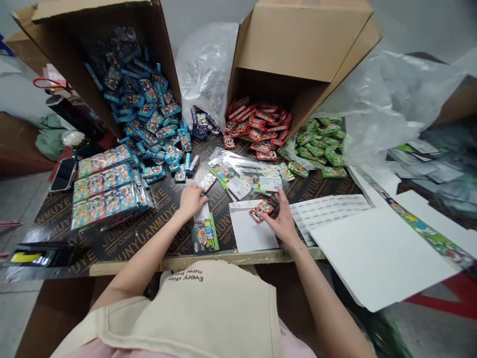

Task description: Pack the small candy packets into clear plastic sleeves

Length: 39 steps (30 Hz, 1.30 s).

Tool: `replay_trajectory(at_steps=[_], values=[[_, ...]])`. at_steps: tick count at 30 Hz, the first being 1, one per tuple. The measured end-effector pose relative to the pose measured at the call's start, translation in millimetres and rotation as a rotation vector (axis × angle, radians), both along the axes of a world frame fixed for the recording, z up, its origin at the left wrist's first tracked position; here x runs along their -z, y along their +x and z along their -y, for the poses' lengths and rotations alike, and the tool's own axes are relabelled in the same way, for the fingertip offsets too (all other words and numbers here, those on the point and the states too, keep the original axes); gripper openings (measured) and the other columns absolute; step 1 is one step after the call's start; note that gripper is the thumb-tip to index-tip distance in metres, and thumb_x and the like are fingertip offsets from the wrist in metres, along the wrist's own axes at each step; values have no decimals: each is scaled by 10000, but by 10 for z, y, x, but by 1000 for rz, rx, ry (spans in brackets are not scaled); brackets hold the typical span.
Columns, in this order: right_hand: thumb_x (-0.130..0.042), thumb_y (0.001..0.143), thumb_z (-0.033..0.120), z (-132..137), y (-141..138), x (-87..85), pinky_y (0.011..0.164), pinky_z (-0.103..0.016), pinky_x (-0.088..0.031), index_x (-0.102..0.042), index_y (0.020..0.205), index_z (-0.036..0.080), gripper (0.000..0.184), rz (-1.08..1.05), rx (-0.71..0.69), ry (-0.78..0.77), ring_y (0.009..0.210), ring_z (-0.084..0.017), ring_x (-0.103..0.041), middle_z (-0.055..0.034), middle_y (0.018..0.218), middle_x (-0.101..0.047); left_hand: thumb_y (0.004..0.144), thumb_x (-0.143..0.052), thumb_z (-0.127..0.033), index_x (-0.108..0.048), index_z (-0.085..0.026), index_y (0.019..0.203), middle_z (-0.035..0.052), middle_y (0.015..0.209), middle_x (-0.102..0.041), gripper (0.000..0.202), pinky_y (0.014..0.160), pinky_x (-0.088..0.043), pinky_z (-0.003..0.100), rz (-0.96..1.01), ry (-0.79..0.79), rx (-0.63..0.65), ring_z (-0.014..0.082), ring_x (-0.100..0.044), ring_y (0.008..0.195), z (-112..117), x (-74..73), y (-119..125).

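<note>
My left hand [191, 201] has its fingers curled at the lower end of a small purple-and-white box [206, 182]. Below it lies a black-and-green printed card packet [205, 236], partly covered by that hand. My right hand [283, 221] holds a small red patterned box [262, 211] between thumb and fingers, over a white sheet or flat packet [251, 236]. Just beyond both hands, several clear-wrapped printed cards [231, 179] lie overlapping.
Behind are loose blue boxes [156, 119] spilling from a carton [164, 44], red boxes [261, 124] in another carton [298, 40], and green boxes [320, 144]. Wrapped stacks [108, 184] and a phone [63, 175] are left. Label sheets [331, 211] and white boards [387, 253] lie right.
</note>
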State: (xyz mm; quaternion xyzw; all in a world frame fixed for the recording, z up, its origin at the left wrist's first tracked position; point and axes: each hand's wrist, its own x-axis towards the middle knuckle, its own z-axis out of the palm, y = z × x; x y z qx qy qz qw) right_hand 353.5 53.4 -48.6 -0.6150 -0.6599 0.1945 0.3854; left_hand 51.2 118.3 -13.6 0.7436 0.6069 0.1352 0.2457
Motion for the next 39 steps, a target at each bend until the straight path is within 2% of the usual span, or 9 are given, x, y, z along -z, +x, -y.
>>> replay_trajectory(at_steps=[2,5,8,11,16,22,28,35,39], values=[[-656,805,400,-65,-159,-233,1036,-525,-387,-190,1492,264,842,-87,24,38,1276,-293,-473,-142,1410,-459,732,-725,-246,-739,-163,927,111,933,-697,212,873,-465,407,-26,-30,-4,293,-605,960,33,7,-242],[-633,834,355,-210,-548,-634,992,-492,-426,-226,1478,267,767,-233,-45,54,1114,-253,-593,-93,1123,-665,749,-708,-225,-725,-180,1005,77,961,-701,261,847,-483,345,34,-40,17,236,-633,921,107,-30,-344],[-661,815,324,-354,-949,-930,957,-467,-450,-261,1460,262,761,-378,-184,6,974,-230,-644,-41,912,-713,765,-666,-148,-731,-187,984,59,946,-707,231,826,-490,304,213,11,12,193,-649,892,205,-165,-304],[-716,763,299,-443,-1240,-1049,883,-432,-494,-283,1444,265,808,-525,-336,-121,827,-207,-672,-1,793,-697,734,-663,-86,-743,-185,873,41,852,-729,189,779,-504,298,397,62,-43,181,-664,805,313,-323,-289],[-776,695,314,-458,-1512,-996,696,-349,-540,-383,1383,286,792,-723,-462,-324,646,-171,-654,49,659,-639,702,-710,-132,-738,-178,773,47,798,-748,88,754,-530,318,527,85,-134,191,-683,738,442,-418,-325],[-819,640,321,-459,-1644,-875,659,-334,-538,-396,1352,271,830,-790,-466,-400,624,-169,-659,59,636,-642,659,-736,-211,-721,-156,764,72,835,-747,120,758,-559,326,701,26,-208,205,-697,774,501,-381,-339],[-822,624,303,-464,-1694,-812,661,-303,-534,-367,1351,264,859,-826,-430,-417,638,-159,-653,63,628,-640,672,-690,-213,-709,-156,773,57,799,-734,117,740,-539,299,618,95,-200,185,-678,753,558,-456,-282],[-778,648,256,-360,-1787,-738,634,-274,-516,-301,1401,258,892,-822,-330,-343,612,-142,-608,62,648,-599,674,-723,-208,-625,-161,640,8,666,-666,114,656,-469,257,559,154,-243,146,-613,662,545,-490,-196],[-750,648,231,-373,-1826,-683,592,-248,-508,-116,1464,327,1038,-803,-244,-339,573,-91,-566,0,936,-599,640,-738,-174,-669,-172,811,1,733,-686,184,682,-465,267,454,68,-141,158,-618,699,486,-572,-199]])
